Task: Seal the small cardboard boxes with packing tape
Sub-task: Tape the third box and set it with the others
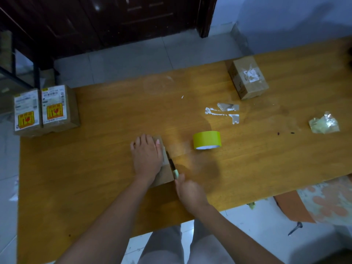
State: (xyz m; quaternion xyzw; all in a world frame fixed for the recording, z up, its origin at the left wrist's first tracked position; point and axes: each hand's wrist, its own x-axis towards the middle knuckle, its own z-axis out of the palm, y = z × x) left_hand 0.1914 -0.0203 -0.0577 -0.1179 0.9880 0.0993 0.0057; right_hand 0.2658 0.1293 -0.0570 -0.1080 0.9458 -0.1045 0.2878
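Observation:
A small cardboard box lies near the middle of the wooden table. My left hand presses flat on its top with straight fingers. My right hand grips a cutter with a pale green handle; its dark blade lies along the box's right edge. A strip of tape runs from the box toward the yellow-green tape roll, which stands on the table just to the right.
Two labelled boxes sit at the table's left edge. Another taped box stands at the back right. Torn label scraps and a crumpled tape wad lie on the right half.

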